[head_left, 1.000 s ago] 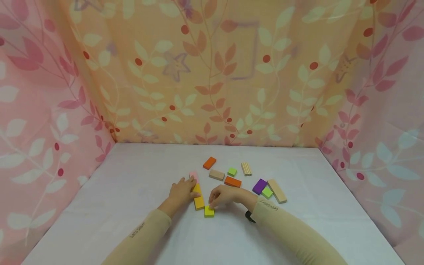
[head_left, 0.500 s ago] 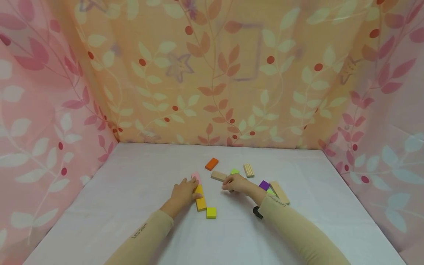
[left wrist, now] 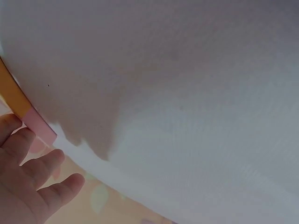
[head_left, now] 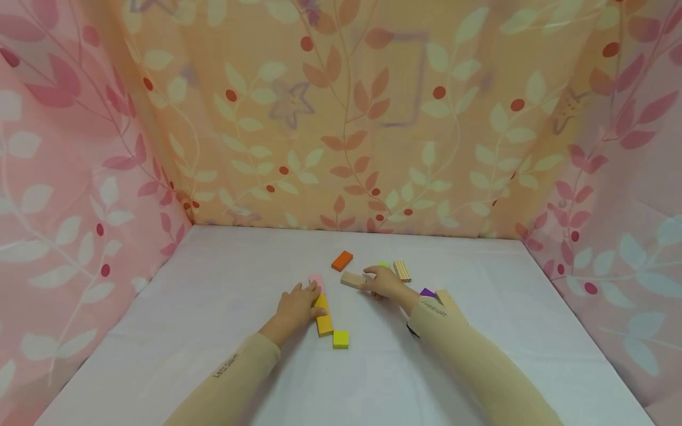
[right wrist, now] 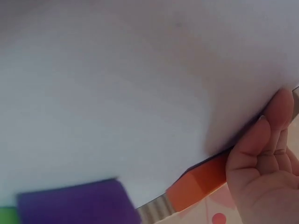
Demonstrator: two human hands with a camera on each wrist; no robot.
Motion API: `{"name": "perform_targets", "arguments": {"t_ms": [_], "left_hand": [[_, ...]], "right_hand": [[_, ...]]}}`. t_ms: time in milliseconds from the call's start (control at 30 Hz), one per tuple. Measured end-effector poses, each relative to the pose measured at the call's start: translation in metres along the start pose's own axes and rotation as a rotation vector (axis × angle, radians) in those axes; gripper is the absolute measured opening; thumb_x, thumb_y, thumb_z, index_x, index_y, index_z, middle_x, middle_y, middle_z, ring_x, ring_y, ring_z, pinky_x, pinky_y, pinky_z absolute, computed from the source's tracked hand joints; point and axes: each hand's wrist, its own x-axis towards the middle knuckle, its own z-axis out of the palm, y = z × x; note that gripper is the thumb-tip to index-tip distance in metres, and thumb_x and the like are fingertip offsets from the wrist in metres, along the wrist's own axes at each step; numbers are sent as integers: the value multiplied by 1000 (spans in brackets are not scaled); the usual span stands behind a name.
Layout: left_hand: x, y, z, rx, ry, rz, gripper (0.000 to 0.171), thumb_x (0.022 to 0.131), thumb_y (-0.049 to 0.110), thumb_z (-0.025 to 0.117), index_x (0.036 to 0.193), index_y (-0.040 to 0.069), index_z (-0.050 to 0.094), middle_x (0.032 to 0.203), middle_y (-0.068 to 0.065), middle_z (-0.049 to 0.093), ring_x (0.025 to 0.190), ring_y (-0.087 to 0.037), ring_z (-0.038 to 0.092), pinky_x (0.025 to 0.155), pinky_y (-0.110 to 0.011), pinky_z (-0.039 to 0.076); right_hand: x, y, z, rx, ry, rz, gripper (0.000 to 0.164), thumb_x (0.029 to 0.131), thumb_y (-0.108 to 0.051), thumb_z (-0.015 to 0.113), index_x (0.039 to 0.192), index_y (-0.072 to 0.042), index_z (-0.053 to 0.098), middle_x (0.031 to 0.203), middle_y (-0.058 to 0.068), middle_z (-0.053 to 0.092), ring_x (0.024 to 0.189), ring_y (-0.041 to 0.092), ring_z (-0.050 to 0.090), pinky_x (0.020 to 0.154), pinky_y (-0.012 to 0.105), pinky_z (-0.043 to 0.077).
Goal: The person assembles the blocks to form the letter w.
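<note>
My left hand [head_left: 295, 307] lies along the left side of a row of blocks, fingers spread, thumb over an amber block [head_left: 324, 324]. Its fingertips reach a pink block [head_left: 316, 278] at the row's far end, seen too as a pink block [left wrist: 40, 127] in the left wrist view. A small yellow block [head_left: 341, 339] sits at the row's near end. Across from it, my right hand [head_left: 388, 285] is by the right end of a plain wooden block [head_left: 352, 280], index finger extended and thumb apart. In the right wrist view an orange block [right wrist: 198, 184] shows beside this hand.
Behind the wooden block lies another orange block [head_left: 343, 261]. A lime green block [head_left: 383, 264] and a striped wooden block [head_left: 402, 271] are beyond the right hand. A purple block [head_left: 427, 293] and a long wooden plank [head_left: 447, 302] are partly hidden by the right arm.
My right hand has left the small yellow block and moved away and rightward to the wooden block, its index finger now extended. The left hand stays at the row. The head view shifts slightly.
</note>
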Motion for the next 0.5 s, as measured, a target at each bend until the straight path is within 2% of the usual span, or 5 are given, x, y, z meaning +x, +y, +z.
{"name": "perform_targets", "arguments": {"t_ms": [100,200,367,500], "left_hand": [[1,0,0,-3,1,0,67,89,47,63,143,10,50,150,-9,42,135,-40,38,102,-62,35],[2,0,0,-6,3,2,67,89,47,63,143,10,50,150,-9,42,135,-40,38,102,-62,34],[2,-1,1,-20,-3,-2,68,89,48,63,143,10,49,151,-9,40,136,-40,37,103,-63,33],[1,-2,3,-33,-11,-7,67,89,47,63,144,10,49,152,-8,40,136,-40,36,104,-63,32]], "right_hand": [[4,-2,1,-67,-11,25,53,88,-23,74,134,-3,57,92,11,64,52,10,51,48,20,44],[6,-3,2,-93,-4,39,49,86,-24,76,128,-4,62,97,9,62,53,10,51,48,20,44],[6,-3,2,-74,-18,27,42,86,-23,75,122,-2,65,80,5,63,53,10,49,48,20,42],[2,-1,3,-50,-25,-14,36,86,-20,75,116,0,67,71,3,60,54,9,49,50,20,41]]}}
